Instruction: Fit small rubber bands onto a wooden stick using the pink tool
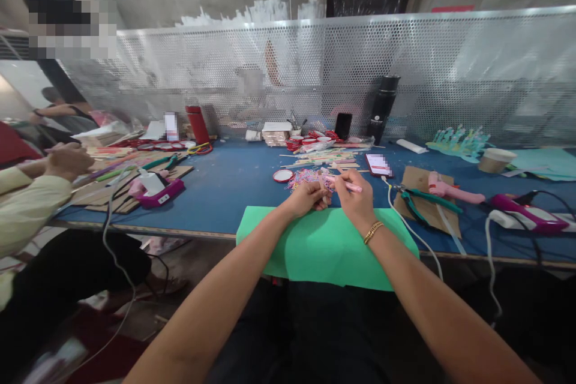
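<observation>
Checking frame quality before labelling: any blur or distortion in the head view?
Head view: wide-angle bending, table edge bows; left margin smeared with motion blur; centre sharp enough, left hand and right hand with pink stick readable; light even, no glare.

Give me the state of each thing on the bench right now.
Left hand: closed on a small piece.
Right hand: holding pink stick.
Green sheet: flat, overhanging the bench edge.
Phone: lying flat, cable attached.
Glue gun: lying on cardboard.
Pliers: lying, untouched.
</observation>
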Demonstrator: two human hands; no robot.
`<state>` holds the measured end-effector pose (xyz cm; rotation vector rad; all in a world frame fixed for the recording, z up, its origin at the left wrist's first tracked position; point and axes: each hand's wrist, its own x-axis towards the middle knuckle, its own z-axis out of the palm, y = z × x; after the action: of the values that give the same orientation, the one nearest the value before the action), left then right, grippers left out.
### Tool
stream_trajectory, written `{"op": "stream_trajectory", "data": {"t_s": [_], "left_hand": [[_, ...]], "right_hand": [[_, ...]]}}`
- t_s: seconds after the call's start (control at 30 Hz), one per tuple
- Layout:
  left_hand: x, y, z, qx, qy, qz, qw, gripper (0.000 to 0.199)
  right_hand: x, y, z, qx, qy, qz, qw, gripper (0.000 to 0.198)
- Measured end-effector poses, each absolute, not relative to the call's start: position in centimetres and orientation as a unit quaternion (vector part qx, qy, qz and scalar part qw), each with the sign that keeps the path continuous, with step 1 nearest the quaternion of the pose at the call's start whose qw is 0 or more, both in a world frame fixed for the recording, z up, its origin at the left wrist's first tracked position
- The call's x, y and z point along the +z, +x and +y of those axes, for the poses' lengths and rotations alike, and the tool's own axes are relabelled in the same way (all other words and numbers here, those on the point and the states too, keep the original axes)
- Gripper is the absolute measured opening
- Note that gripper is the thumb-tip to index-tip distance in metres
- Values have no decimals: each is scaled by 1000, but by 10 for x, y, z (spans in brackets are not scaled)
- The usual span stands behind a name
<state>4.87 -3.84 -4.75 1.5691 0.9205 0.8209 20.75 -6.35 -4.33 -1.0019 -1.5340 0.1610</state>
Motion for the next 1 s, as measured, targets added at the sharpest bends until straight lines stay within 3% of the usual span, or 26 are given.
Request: {"op": "stream_trajectory", "data": {"t_s": [1.0], "left_hand": [[-48,49,-39,351,660,384,542,38]], "right_hand": [[-44,207,-64,58,-432,-673,598,17]]}}
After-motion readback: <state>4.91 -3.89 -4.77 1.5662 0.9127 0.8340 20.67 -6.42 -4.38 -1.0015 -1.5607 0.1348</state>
